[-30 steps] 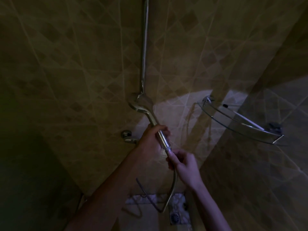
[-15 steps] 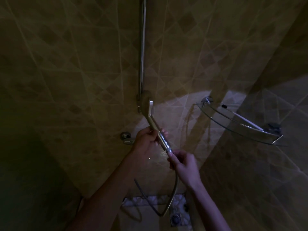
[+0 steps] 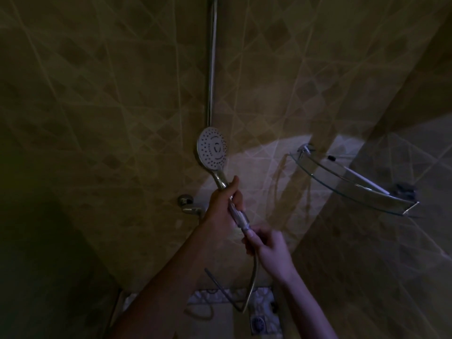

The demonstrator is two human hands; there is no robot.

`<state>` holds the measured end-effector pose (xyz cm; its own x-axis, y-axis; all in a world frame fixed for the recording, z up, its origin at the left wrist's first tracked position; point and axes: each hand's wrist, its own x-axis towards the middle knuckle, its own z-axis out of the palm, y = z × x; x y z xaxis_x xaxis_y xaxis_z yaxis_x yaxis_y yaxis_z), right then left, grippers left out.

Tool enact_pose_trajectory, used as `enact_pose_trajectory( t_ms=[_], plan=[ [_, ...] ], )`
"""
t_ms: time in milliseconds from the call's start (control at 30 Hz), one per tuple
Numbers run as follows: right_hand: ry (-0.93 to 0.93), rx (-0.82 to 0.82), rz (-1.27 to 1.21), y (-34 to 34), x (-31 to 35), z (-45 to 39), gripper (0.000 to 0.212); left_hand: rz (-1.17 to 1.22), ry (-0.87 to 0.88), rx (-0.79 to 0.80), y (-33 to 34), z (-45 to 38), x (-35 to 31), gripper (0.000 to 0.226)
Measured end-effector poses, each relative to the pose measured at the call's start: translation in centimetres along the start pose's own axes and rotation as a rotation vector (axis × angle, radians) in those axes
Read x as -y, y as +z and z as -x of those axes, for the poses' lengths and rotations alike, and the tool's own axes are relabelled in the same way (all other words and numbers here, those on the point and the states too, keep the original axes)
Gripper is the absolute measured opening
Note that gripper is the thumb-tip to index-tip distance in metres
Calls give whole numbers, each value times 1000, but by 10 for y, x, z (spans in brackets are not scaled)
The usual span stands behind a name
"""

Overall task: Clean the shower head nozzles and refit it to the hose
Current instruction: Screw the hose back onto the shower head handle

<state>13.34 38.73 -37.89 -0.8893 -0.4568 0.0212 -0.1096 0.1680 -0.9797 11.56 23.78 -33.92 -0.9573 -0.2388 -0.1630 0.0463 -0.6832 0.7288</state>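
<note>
Shower head [image 3: 212, 148] just above left hand [image 3: 223, 211], nozzle face toward camera. Left hand wrapped round handle. Right hand [image 3: 270, 250] just below, fingers pinching hose [image 3: 253, 287] end at handle base. Hose hangs below right hand. Glass shelf [image 3: 352, 189] well right.

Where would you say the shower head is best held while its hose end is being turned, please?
Probably on the slim handle, wrapped from the side, as the left hand does now. The shower head has a wide, flat nozzle face that is awkward to grasp, while its handle runs straight down to the hose joint, which the right hand fingers hold.
</note>
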Motion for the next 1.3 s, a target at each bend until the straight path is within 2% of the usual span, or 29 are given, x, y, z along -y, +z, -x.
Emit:
enact_pose_trajectory(
  t_ms=[133, 267, 500, 667, 767, 867, 1100, 1200, 1300],
  plan=[
    [-26, -38, -53, -2, 5, -1, 15, -35, 28, -38, 2, -4, 0, 26],
    [-27, -85, -53, -6, 3, -5, 11, -48, 67, 38, 4, -4, -2, 11],
    [-12, -117, -99, -11, 5, -4, 13, -257, 120, 52, 12, -5, -10, 18],
    [-29, -123, -173, -21, 20, -6, 17, -151, 148, 172, 29, -2, -22, 23],
    [-38, -134, -175, -22, 23, -9, 19, -156, 154, 135, 41, -6, -22, 19],
    [-9, -150, -153, -20, 18, -9, 18, -178, 150, 93, 47, -5, -15, 5],
    [30, -112, -241, -21, 6, 0, 19, -293, 134, 114, 40, -9, -2, 22],
    [56, -119, -312, -24, -1, 0, 19, -359, 132, 86, 41, -9, -1, 19],
    [68, -127, -309, -25, -4, 0, 20, -318, 92, 120, 42, -6, 3, 21]
  ],
)
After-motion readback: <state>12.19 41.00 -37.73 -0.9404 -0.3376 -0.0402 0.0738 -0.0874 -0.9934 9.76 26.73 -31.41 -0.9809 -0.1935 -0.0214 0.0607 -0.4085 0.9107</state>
